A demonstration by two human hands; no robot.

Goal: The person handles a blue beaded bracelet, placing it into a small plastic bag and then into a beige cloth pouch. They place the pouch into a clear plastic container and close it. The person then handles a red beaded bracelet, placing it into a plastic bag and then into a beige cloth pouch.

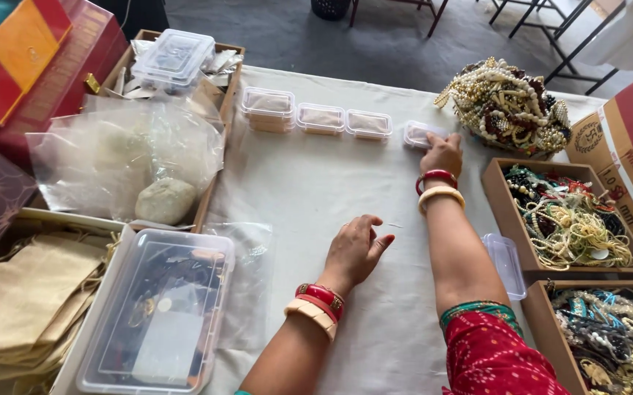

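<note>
My right hand [442, 154] reaches forward over the white tablecloth [316, 197] and rests on a small clear plastic box [417, 134] at the end of a row. Three more small lidded boxes [320, 117] with beige contents line up to its left. My left hand [355, 249] lies flat on the cloth nearer to me, fingers loosely curled, holding nothing. Both wrists wear red and cream bangles.
A pile of pearl and bead jewellery [508, 104] sits at the far right. Cardboard trays of bead necklaces [569, 217] line the right edge. A large clear lidded container [157, 311], plastic bags [122, 157] and folded beige pouches [20, 300] fill the left. A clear lid [505, 263] lies by my right arm.
</note>
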